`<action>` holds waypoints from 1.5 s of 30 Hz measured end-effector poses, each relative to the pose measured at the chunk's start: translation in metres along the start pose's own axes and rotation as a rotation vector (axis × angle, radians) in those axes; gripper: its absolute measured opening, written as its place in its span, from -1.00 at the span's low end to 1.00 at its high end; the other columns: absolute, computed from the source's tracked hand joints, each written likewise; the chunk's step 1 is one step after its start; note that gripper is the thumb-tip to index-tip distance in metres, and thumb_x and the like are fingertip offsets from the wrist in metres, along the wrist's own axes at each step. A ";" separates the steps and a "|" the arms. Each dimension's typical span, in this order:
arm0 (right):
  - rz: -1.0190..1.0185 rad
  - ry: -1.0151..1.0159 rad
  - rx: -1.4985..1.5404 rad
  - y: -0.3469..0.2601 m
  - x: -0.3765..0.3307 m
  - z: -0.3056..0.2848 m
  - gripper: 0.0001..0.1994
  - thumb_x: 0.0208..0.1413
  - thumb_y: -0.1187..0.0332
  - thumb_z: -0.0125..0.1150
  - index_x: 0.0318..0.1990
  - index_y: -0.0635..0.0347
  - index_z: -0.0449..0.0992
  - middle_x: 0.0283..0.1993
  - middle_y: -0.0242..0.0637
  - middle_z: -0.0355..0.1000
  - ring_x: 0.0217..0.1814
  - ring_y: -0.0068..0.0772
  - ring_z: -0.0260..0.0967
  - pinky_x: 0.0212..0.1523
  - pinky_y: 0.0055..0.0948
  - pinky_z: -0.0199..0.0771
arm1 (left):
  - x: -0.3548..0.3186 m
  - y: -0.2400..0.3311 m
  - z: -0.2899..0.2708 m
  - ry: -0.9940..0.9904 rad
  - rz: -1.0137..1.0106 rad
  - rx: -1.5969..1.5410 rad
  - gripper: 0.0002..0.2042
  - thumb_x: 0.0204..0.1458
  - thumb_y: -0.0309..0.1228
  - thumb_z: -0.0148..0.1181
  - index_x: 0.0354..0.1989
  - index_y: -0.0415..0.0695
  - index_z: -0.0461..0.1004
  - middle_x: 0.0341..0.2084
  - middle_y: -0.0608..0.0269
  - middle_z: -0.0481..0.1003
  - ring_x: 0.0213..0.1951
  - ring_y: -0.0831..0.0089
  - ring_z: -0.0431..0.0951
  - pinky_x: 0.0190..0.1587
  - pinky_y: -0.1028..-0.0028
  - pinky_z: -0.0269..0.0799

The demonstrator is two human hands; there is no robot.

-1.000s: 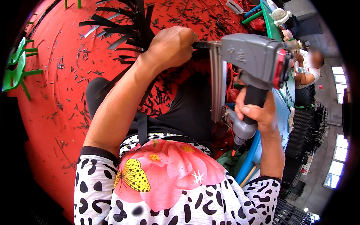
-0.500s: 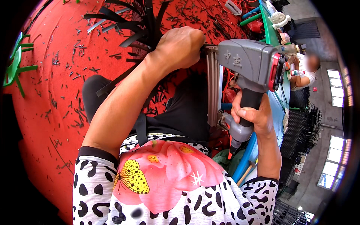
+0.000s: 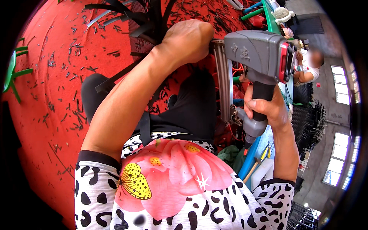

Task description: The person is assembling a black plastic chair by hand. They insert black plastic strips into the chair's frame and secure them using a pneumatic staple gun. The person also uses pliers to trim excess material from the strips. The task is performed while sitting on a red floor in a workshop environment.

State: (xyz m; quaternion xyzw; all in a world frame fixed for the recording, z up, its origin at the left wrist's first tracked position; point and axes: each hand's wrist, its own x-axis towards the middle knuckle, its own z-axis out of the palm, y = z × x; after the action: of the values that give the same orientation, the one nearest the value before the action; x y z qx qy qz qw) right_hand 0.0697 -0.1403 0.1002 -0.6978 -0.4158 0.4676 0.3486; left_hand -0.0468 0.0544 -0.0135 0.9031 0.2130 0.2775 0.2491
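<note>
My right hand (image 3: pixel 268 105) is wrapped round the dark grip of a grey staple gun (image 3: pixel 249 53), with a hose fitting at the bottom of its handle. The gun's ribbed metal magazine (image 3: pixel 222 80) points down towards my lap. My left hand (image 3: pixel 189 40) is closed in a fist close to the gun's nose; what its fingers hold is hidden behind the knuckles. Just beyond that hand, a dark woven piece (image 3: pixel 138 44) stands up with long loose black strips (image 3: pixel 151 17) fanning from it. One black strip (image 3: pixel 119 78) hangs past my left forearm over my knee.
Short black offcuts litter the red floor covering (image 3: pixel 50 122). A green plastic chair (image 3: pixel 15 73) stands far left. On the right are a blue-topped table (image 3: pixel 262 142) with hand tools, a small white fan (image 3: pixel 283 14), stacked black woven goods (image 3: pixel 303 134) and a seated co-worker (image 3: pixel 308 69).
My right hand and the staple gun have shifted slightly right, with the gun's body a little higher. My left fist has moved slightly up and stays closed.
</note>
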 end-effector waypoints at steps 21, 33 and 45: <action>-0.104 0.708 0.414 0.094 -0.065 -0.137 -0.86 -0.06 0.45 0.14 -0.35 0.25 0.33 -0.51 -0.28 0.32 -0.55 -0.43 0.31 -0.49 -0.46 0.40 | -0.009 -0.014 -0.014 -0.080 0.043 0.046 -0.75 -0.26 -0.46 0.20 -0.30 -0.10 0.58 -0.43 0.02 0.53 -0.30 0.06 0.54 -0.22 0.22 0.45; 0.760 0.892 -0.716 0.342 -0.146 -0.324 -0.74 -0.05 0.38 0.10 -0.18 0.29 0.43 -0.34 -0.21 0.39 -0.33 -0.31 0.37 -0.31 -0.39 0.39 | -0.012 -0.027 -0.041 -0.235 0.075 -0.099 -0.75 -0.25 -0.48 0.22 -0.30 -0.20 0.52 -0.35 0.10 0.51 -0.19 0.08 0.50 -0.17 0.23 0.40; 0.884 0.803 -0.969 0.352 -0.113 -0.325 -0.55 0.01 0.12 0.17 -0.12 0.39 0.46 -0.19 -0.02 0.46 -0.17 -0.15 0.44 -0.15 -0.31 0.46 | -0.011 -0.018 -0.047 -0.174 0.026 -0.023 -0.72 -0.25 -0.48 0.25 -0.26 -0.18 0.53 -0.30 0.11 0.53 -0.17 0.11 0.51 -0.14 0.24 0.41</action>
State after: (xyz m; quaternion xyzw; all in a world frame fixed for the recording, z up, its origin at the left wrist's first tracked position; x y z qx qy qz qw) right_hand 0.4410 -0.4188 -0.0634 -0.9902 -0.0981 0.0401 -0.0910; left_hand -0.0877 0.0780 0.0058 0.9236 0.1754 0.2034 0.2736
